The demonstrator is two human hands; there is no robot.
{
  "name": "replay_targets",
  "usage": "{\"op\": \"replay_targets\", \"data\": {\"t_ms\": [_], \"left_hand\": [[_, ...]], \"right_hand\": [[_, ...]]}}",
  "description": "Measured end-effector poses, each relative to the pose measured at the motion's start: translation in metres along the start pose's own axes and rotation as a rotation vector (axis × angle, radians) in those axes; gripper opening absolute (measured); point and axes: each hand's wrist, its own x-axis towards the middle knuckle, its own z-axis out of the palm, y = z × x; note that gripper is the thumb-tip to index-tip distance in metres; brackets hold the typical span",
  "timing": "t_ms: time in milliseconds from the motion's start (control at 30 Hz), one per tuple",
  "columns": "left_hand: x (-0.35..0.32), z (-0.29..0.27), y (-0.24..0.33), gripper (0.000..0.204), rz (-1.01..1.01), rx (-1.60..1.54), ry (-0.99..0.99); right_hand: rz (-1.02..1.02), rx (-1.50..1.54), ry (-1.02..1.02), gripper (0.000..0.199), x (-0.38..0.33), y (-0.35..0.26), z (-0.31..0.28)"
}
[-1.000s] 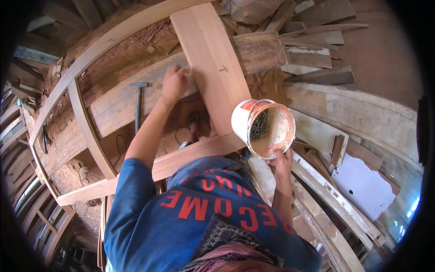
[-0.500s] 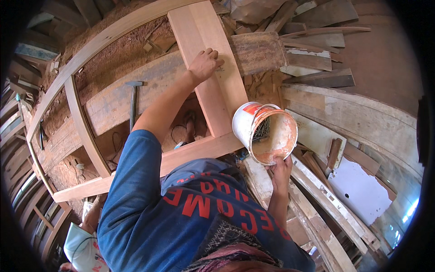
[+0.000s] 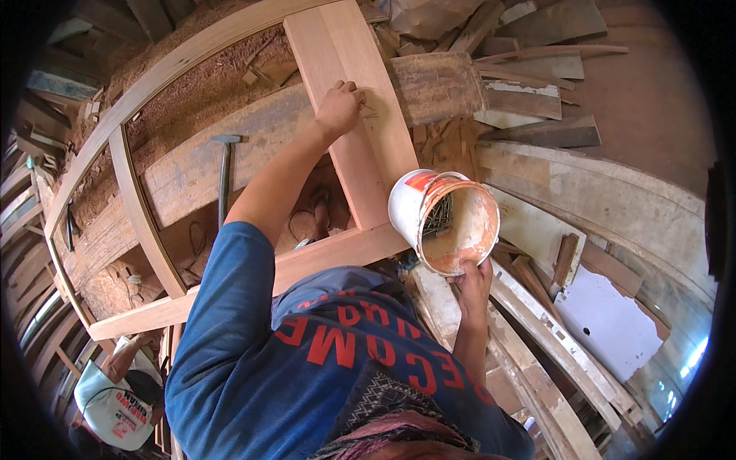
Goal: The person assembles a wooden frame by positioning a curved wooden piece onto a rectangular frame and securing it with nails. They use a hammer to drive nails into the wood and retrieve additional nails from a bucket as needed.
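My left hand (image 3: 341, 107) rests on a wide, pale wooden board (image 3: 337, 47), fingers curled together. Thin nails (image 3: 369, 112) show at its fingertips, partly hidden by the hand. Gripped at its lower rim by my right hand (image 3: 473, 285), a white bucket (image 3: 406, 205) with an orange patch is tilted, mouth toward me. Paint or plaster smears its inner wall. Inside lies a heap of metal nails (image 3: 439, 215). The board joins a lighter wooden rail (image 3: 337, 253) of a large frame in front of my body.
A hammer (image 3: 225, 176) lies left of my forearm on a worn plank (image 3: 188, 165). Scrap boards (image 3: 537, 103) and long planks (image 3: 552, 345) crowd the right side. Sawdust covers ground beyond the frame. Another person in a white shirt (image 3: 115, 410) is at lower left.
The bucket and my right hand have shifted slightly left. My left hand has moved a little left, uncovering more of the nails. The other person has come further into view.
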Motion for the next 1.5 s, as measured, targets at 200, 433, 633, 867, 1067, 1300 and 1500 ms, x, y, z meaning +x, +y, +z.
{"op": "replay_targets", "data": {"t_ms": [200, 433, 633, 867, 1067, 1300, 1500], "left_hand": [[-0.032, -0.001, 0.040, 0.016, -0.035, -0.033, 0.144], [-0.041, 0.019, 0.064, 0.017, -0.202, -0.014, 0.172], [-0.037, 0.012, 0.074, 0.018, -0.256, -0.008, 0.113], [-0.033, 0.017, 0.072, 0.016, -0.329, -0.068, 0.140], [-0.033, 0.017, 0.072, 0.018, -0.316, -0.043, 0.148], [-0.018, 0.012, 0.074, 0.022, -0.251, 0.226, -0.045], [-0.035, 0.003, 0.074, 0.023, -0.291, 0.125, 0.023]], "right_hand": [[0.006, -0.001, -0.008, 0.033, -0.002, 0.000, 0.000], [0.005, 0.010, -0.017, 0.032, -0.001, 0.003, -0.002], [-0.002, 0.023, -0.036, 0.031, 0.000, 0.008, -0.004], [0.008, 0.007, -0.032, 0.033, -0.006, 0.008, -0.004], [0.008, 0.002, -0.046, 0.037, -0.007, 0.012, -0.008], [0.032, 0.014, -0.034, 0.036, -0.007, 0.015, -0.009], [0.029, 0.030, -0.068, 0.038, -0.007, 0.013, -0.011]]}}
